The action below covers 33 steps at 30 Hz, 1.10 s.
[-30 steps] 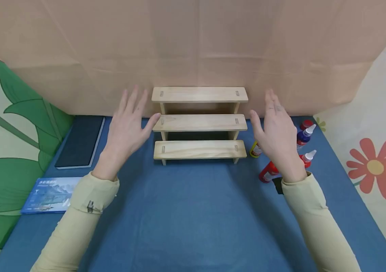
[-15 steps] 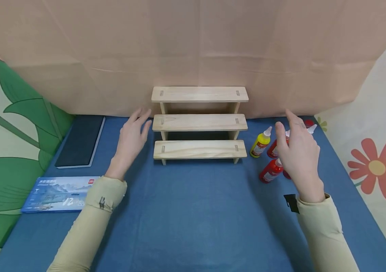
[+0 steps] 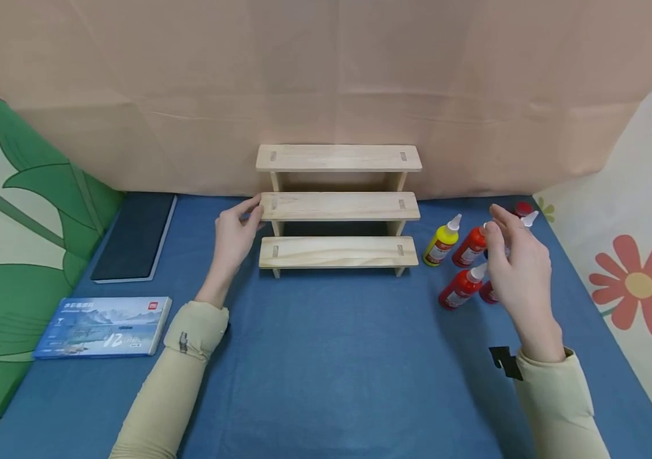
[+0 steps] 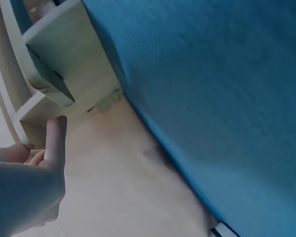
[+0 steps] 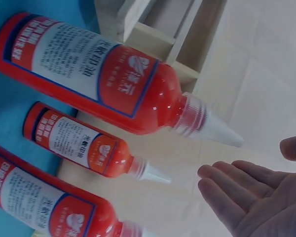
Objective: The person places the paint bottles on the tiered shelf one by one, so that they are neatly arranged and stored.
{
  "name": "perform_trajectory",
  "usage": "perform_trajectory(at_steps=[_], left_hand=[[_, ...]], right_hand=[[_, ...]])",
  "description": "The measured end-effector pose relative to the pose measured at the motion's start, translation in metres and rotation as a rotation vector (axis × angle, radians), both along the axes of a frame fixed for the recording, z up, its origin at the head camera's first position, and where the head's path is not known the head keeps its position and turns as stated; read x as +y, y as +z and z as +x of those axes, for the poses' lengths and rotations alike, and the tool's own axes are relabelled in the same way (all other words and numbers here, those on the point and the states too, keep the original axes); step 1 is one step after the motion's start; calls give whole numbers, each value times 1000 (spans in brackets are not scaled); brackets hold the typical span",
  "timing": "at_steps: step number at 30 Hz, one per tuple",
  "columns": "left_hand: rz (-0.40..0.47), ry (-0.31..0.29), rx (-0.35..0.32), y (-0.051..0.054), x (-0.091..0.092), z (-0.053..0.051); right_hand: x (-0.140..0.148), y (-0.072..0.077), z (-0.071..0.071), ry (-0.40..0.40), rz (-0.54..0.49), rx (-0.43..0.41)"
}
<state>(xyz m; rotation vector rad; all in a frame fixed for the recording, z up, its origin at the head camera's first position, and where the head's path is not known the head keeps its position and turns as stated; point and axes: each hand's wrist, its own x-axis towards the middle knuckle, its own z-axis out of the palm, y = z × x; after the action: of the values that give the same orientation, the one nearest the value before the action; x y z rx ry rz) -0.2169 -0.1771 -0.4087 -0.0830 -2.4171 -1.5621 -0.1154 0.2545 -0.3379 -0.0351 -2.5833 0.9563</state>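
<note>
A three-tier wooden stand (image 3: 339, 252) stands against the back, mid-table. My left hand (image 3: 233, 233) is at the left end of its middle shelf (image 3: 337, 206), fingertips touching that end with bent fingers. In the left wrist view the hand (image 4: 34, 182) reaches a stand corner, one finger straight. My right hand (image 3: 524, 274) hovers by the squeeze bottles, thumb and fingers apart, holding nothing. Nearest are red squeeze bottles (image 3: 459, 290) with white nozzles and a yellow squeeze bottle (image 3: 441, 241). In the right wrist view a large red bottle (image 5: 89, 69) lies close to the relaxed right hand (image 5: 266, 197).
On the left lie a dark notebook (image 3: 135, 237) and a blue flat box (image 3: 104, 327) with a landscape picture. A beige cloth (image 3: 332, 89) hangs behind the blue table (image 3: 326, 370). More bottles at the right are partly hidden behind the right hand.
Both hands came down from beside the stand. The left hand moved in to the middle shelf's left end. The right hand moved right and back toward the person, revealing the bottles.
</note>
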Motion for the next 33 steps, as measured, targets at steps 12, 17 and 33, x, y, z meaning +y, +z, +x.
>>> perform_trajectory(at_steps=[12, 17, 33], left_hand=[[443, -40, -95, 0, 1, 8], [443, -39, -100, 2, 1, 12], [463, -66, -111, -2, -6, 9]], right_hand=[[10, -13, 11, -5, -18, -58], [15, -21, 16, 2, -60, -104], [25, -45, 25, 36, -15, -215]])
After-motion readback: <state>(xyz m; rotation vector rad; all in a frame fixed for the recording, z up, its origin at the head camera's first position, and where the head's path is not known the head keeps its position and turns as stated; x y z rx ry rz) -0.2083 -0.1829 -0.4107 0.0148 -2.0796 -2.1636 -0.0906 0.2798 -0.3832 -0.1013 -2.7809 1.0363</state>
